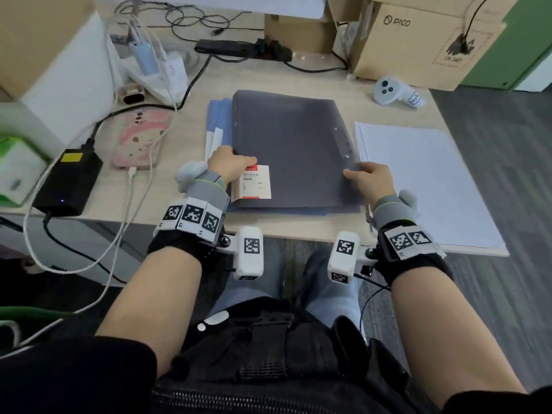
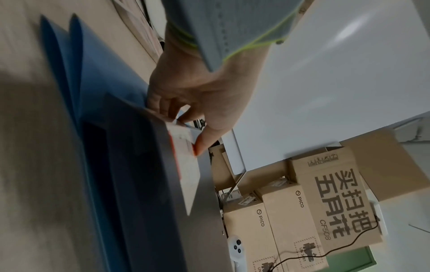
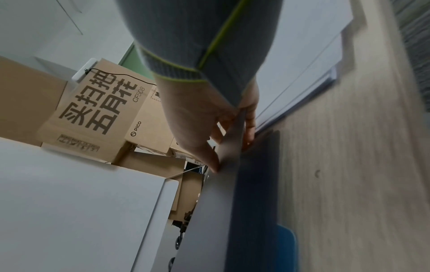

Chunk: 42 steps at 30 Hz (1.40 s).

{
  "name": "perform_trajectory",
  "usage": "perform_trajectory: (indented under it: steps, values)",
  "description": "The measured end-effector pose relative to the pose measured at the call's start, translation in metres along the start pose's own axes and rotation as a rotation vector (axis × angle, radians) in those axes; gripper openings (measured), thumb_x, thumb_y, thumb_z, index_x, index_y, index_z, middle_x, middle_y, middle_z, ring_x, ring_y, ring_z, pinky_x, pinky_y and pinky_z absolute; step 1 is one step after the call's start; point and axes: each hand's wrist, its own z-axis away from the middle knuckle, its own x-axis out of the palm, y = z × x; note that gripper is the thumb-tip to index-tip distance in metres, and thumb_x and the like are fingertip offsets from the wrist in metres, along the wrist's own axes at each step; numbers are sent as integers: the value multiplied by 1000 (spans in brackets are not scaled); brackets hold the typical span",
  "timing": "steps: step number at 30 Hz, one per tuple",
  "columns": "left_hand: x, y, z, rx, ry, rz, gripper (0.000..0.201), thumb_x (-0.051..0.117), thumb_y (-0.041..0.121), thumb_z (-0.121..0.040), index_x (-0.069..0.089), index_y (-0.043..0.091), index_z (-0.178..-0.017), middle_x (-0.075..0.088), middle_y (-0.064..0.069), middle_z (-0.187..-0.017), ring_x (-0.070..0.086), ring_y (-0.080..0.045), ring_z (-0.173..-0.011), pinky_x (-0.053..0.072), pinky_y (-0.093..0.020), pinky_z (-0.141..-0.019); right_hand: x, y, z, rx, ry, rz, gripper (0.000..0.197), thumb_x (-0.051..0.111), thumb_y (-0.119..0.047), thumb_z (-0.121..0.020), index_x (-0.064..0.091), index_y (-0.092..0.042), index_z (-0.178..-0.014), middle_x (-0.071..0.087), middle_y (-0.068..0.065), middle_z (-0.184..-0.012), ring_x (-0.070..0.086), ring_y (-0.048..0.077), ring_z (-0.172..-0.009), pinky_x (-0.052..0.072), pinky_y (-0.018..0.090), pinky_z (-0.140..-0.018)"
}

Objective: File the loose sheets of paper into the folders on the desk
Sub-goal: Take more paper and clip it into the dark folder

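Observation:
A dark grey folder point(image 1: 289, 144) lies on top of blue folders point(image 1: 219, 121) in the middle of the desk. It carries a white and red label point(image 1: 255, 182) near its front left corner. My left hand point(image 1: 230, 164) pinches the grey folder's left edge point(image 2: 139, 165), thumb on the label point(image 2: 186, 147). My right hand point(image 1: 369, 177) pinches the folder's right front edge, thumb on top and fingers beneath point(image 3: 232, 139). A stack of loose white sheets point(image 1: 418, 180) lies to the right of the folders.
A pink phone point(image 1: 140, 138), a black power brick point(image 1: 70, 180) and cables lie on the left. A white controller point(image 1: 394, 91) and cardboard boxes point(image 1: 418, 40) stand at the back right. The desk's front edge point(image 1: 298, 231) runs just past my wrists.

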Motion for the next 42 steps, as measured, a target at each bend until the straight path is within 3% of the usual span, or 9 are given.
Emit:
perform_trajectory:
  steps: [6, 13, 20, 27, 30, 34, 35, 36, 42]
  values:
    - [-12, 19, 12, -12, 26, -167, 49, 63, 37, -71, 62, 3, -106, 66, -15, -114, 61, -33, -107, 49, -44, -98, 5, 1, -8, 19, -39, -37, 79, 72, -45, -45, 65, -8, -116, 69, 11, -115, 64, 29, -108, 50, 42, -100]
    - [-3, 39, 17, -28, 68, -532, 30, 52, 30, -90, 52, 2, -101, 52, -18, -113, 39, -36, -125, 35, -37, -101, 1, -5, 1, 12, -62, -49, 55, 73, -23, -72, 60, -5, -122, 66, 9, -115, 61, 24, -107, 48, 42, -101]
    - [38, 89, 29, 286, -16, -429, 56, 58, 28, -88, 43, 6, -137, 38, -15, -147, 28, -32, -139, 28, -35, -112, -50, -6, -5, -50, 142, -13, 40, 63, -14, -82, 62, -8, -122, 66, 9, -120, 60, 21, -112, 45, 28, -100]
    - [116, 117, 54, 308, -457, -49, 19, 54, 0, -89, 63, 2, -106, 56, -12, -99, 53, -19, -91, 50, -22, -78, -110, 40, -10, 145, 297, 170, 53, 60, -16, -86, 46, -11, -137, 46, 10, -143, 46, 27, -130, 37, 31, -104]
    - [143, 117, 54, 240, -468, -50, 27, 49, -9, -85, 53, 12, -69, 52, -14, -89, 51, -24, -78, 52, -28, -73, -127, 58, -12, 220, 319, 288, 58, 60, -19, -83, 43, -10, -138, 45, 15, -142, 41, 31, -132, 35, 44, -109]
    - [160, 115, 49, 159, -453, -3, 29, 43, -14, -83, 46, 10, -68, 47, -12, -80, 46, -27, -71, 39, -28, -57, -139, 72, -14, 323, 297, 511, 71, 59, -33, -80, 32, -10, -142, 31, 16, -150, 20, 30, -143, 25, 52, -113]
    - [165, 115, 47, 148, -466, -10, 28, 43, -14, -84, 46, 10, -70, 48, -12, -79, 46, -30, -69, 29, -47, -83, -142, 76, -13, 354, 292, 515, 77, 61, -37, -79, 28, -10, -144, 27, 15, -152, 18, 30, -144, 23, 54, -114]
    - [168, 116, 47, 143, -472, -14, 28, 44, -13, -86, 47, 9, -68, 51, -10, -76, 50, -31, -65, 58, -25, -61, -144, 79, -13, 381, 290, 494, 81, 62, -39, -77, 26, -10, -144, 26, 14, -153, 20, 31, -143, 25, 55, -112]
    - [178, 117, 44, 120, -403, 26, 33, 44, -15, -83, 44, 10, -63, 48, -14, -70, 49, -24, -64, 47, -27, -56, -142, 84, -12, 247, 294, 568, 71, 60, -36, -82, 32, -5, -139, 33, 15, -146, 32, 34, -134, 25, 47, -112]
